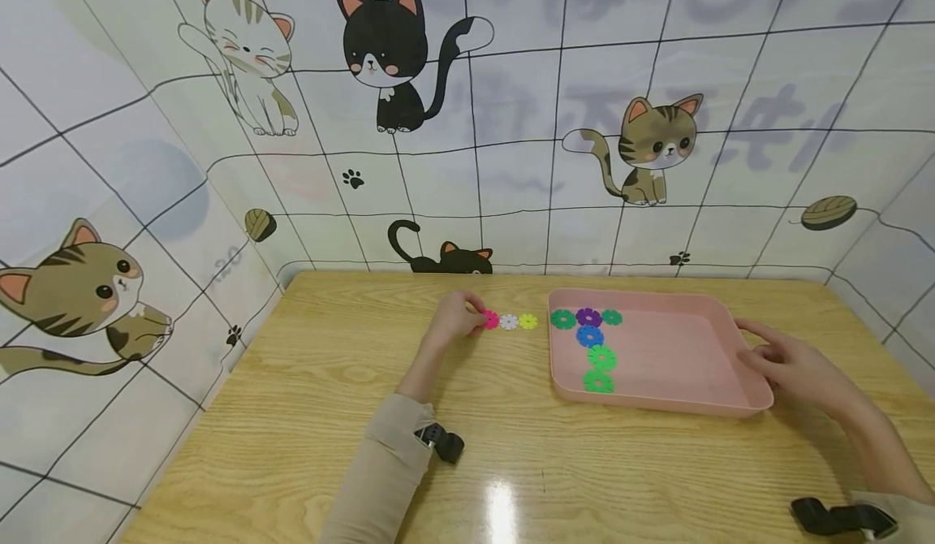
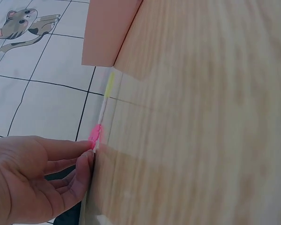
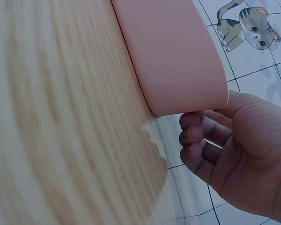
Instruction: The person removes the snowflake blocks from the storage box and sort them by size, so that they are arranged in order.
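The pink notched disc (image 1: 491,319) lies on the wooden table (image 1: 621,463), toward its back edge, left of the tray's left edge. The left hand (image 1: 456,317) pinches it between thumb and fingertips. A white notched disc (image 1: 509,322) and a yellow notched disc (image 1: 527,321) continue the row rightward, close together; whether they interlock I cannot tell.

Just beyond the yellow one stands the pink tray (image 1: 672,349); the right hand (image 1: 796,369) grips its right edge. A dark green disc (image 1: 563,319) sits in its far left corner, followed along the far edge by a purple disc (image 1: 588,317) and a smaller-looking green disc (image 1: 612,317). Below the purple one, a blue disc (image 1: 590,336) and two light green discs (image 1: 602,357) run down to the near edge.

Beige sleeves (image 1: 380,463) cover the forearms; cartoon cats decorate the wall covering (image 1: 526,122) behind.
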Demonstrator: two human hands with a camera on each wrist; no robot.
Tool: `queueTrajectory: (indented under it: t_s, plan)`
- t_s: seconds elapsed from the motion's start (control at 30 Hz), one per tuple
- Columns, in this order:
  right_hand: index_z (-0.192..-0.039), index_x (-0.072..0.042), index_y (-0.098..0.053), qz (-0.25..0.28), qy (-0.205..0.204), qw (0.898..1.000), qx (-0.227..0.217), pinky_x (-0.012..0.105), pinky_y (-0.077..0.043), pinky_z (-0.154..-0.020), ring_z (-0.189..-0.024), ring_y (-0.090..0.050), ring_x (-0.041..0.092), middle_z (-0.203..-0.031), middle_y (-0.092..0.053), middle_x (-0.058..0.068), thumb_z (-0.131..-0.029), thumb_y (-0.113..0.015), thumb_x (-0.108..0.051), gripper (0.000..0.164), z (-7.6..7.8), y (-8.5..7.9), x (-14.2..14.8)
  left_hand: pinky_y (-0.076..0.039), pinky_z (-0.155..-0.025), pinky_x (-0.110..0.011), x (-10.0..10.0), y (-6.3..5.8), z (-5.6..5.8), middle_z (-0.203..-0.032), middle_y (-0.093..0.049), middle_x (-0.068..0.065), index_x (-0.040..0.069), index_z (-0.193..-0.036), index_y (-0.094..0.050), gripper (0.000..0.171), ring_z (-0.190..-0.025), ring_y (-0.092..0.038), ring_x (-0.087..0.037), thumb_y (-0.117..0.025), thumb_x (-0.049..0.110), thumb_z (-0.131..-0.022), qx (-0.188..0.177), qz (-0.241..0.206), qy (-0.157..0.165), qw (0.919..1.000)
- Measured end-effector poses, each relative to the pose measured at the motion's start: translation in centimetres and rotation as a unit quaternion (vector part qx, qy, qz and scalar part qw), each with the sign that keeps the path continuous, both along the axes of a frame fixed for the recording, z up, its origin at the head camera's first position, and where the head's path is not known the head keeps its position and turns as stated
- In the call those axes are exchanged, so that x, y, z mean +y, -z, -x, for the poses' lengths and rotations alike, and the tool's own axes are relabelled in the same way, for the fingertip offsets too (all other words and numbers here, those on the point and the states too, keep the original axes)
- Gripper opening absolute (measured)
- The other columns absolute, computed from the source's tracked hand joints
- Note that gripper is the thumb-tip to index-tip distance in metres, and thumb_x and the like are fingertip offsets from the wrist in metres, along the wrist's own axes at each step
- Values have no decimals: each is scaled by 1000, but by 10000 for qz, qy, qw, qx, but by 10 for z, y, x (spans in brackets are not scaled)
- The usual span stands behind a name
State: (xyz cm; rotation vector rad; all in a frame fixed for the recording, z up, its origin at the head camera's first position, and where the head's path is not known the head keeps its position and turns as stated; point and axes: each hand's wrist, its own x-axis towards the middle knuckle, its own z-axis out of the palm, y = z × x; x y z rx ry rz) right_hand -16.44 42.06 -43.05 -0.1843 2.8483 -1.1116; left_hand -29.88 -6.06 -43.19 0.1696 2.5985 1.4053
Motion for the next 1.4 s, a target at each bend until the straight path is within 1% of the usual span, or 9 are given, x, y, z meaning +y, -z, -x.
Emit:
queueTrajectory:
  t_s: [0.23, 0.43, 0.53, 0.67, 0.83, 1.0, 1.17, 1.3, 1.4]
  plan:
    - [-156, 6, -22, 13, 17, 10000, -70, 28, -45, -58, -68, -56, 11, -92, -66, 9, -107, -52, -26, 66, 0, -2, -2, -53, -58, -22, 0, -1, -1, -81, -67, -11, -3, -95, -67, 6, -62, -62, -14, -71, 0, -92, -37, 6, -20, 10000]
    - [-155, 8, -22, -74, 15, 9999, -76, 27, -45, -59, -70, -55, 9, -95, -67, 9, -107, -52, -25, 65, 0, -1, -2, -54, -61, -24, -2, -2, -3, -87, -68, -12, -3, -99, -67, 9, -66, -64, -16, -71, 2, -92, -135, -103, -34, 9999]
    - [-154, 8, -22, -81, 23, 9999, -77, 27, -45, -59, -70, -55, 8, -95, -67, 10, -107, -52, -23, 64, 0, 0, -2, -54, -61, -25, -4, -2, -4, -90, -68, -13, -2, -102, -67, 12, -69, -65, -18, -71, 4, -93, -116, -195, -36, 9997]
    - [-154, 9, -22, -135, 39, 9999, -98, 27, -45, -59, -71, -55, 7, -98, -68, 13, -107, -52, -22, 63, 0, 0, -2, -54, -63, -27, -4, -2, -5, -94, -68, -12, 0, -106, -67, 15, -74, -65, -20, -71, 7, -93, 51, -297, 13, 9995]
    - [-154, 10, -22, -140, 31, 9999, -65, 27, -46, -60, -72, -55, 6, -101, -68, 14, -107, -52, -21, 63, 0, 0, -3, -53, -69, -29, -1, -6, -8, -95, -69, -10, 4, -107, -70, 17, -80, -65, -19, -72, 10, -92, 426, -353, 106, 9984]
    - [-154, 10, -22, -71, 6, 10000, -4, 27, -46, -59, -72, -56, 6, -101, -69, 13, -107, -52, -21, 63, 0, 0, -2, -52, -75, -30, 6, -11, -11, -94, -70, -9, 2, -108, -71, 18, -85, -64, -19, -72, 11, -92, 681, -577, 304, 9955]
    - [-154, 9, -23, -50, 20, 10000, -1, 27, -45, -59, -71, -56, 7, -96, -68, 11, -107, -53, -21, 63, 0, 1, -1, -53, -74, -27, 16, -16, -15, -97, -71, -10, -1, -112, -70, 22, -90, -66, -20, -71, 10, -93, 781, -837, 576, 9918]
    - [-154, 8, -24, -49, 0, 10000, 5, 27, -43, -57, -68, -55, 8, -92, -67, 8, -107, -53, -22, 63, 1, 2, 0, -53, -71, -27, 26, -20, -19, -96, -70, -10, -3, -113, -69, 24, -89, -66, -23, -71, 10, -93, 845, -989, 776, 9885]
    - [-154, 8, -23, -12, -41, 10000, 9, 27, -44, -57, -67, -55, 9, -91, -67, 7, -107, -52, -22, 63, 0, 2, 0, -52, -71, -26, 34, -22, -22, -93, -68, -8, -3, -114, -69, 24, -85, -64, -20, -72, 9, -93, 877, -1097, 862, 9863]
